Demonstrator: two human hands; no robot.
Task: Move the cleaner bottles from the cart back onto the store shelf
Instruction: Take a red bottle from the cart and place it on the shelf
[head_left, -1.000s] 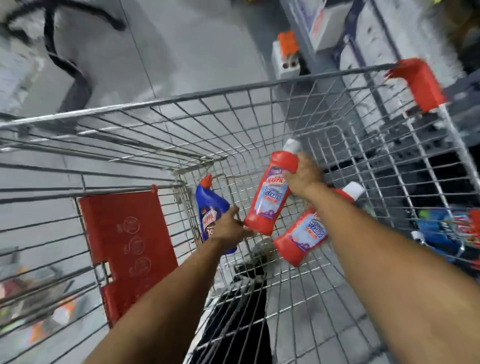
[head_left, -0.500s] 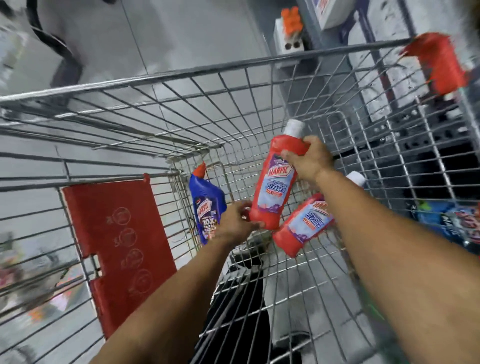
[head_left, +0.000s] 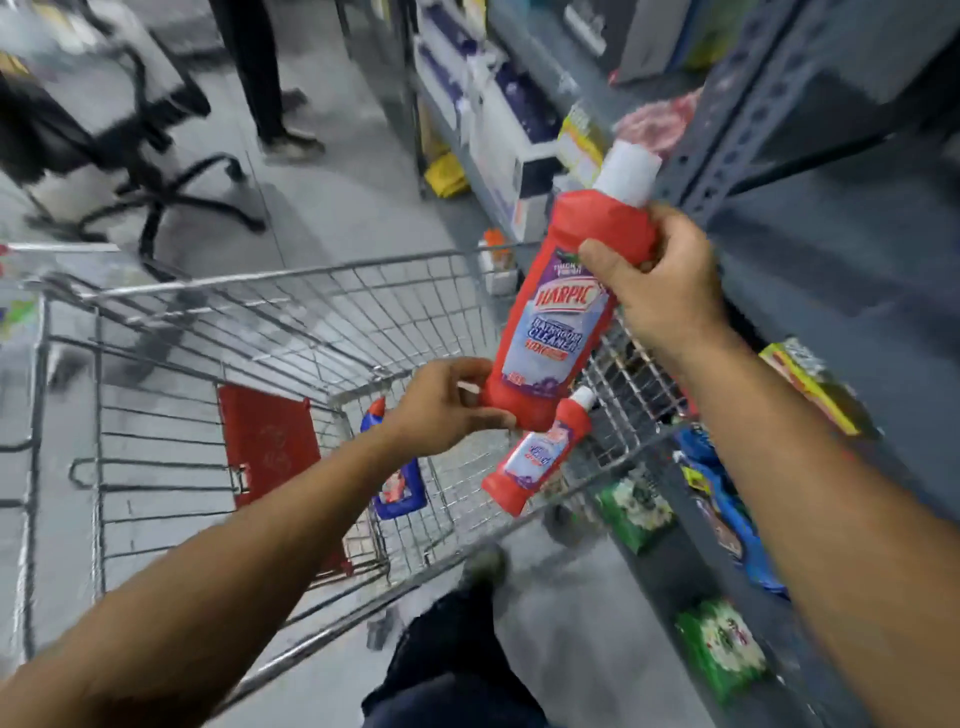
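A red Harpic cleaner bottle (head_left: 558, 312) with a white cap is held upright above the wire cart (head_left: 270, 275), near the grey store shelf (head_left: 831, 218) on the right. My right hand (head_left: 660, 280) grips its neck and shoulder. My left hand (head_left: 447, 405) holds its base. Inside the cart a second red bottle (head_left: 535, 457) lies tilted against the right wall, and a blue bottle (head_left: 397, 488) stands by the red child-seat flap (head_left: 267, 447), partly hidden behind my left forearm.
Green packets (head_left: 719, 654) and blue packs (head_left: 727, 519) sit on the lower shelf levels at right. An office chair (head_left: 156, 171) and a person's legs (head_left: 270, 78) stand on the floor beyond the cart. My own leg (head_left: 452, 654) is below the cart.
The red bottle has risen out of the cart basket toward the shelf, held by both hands. The view has swung up and right, bringing the shelf into sight.
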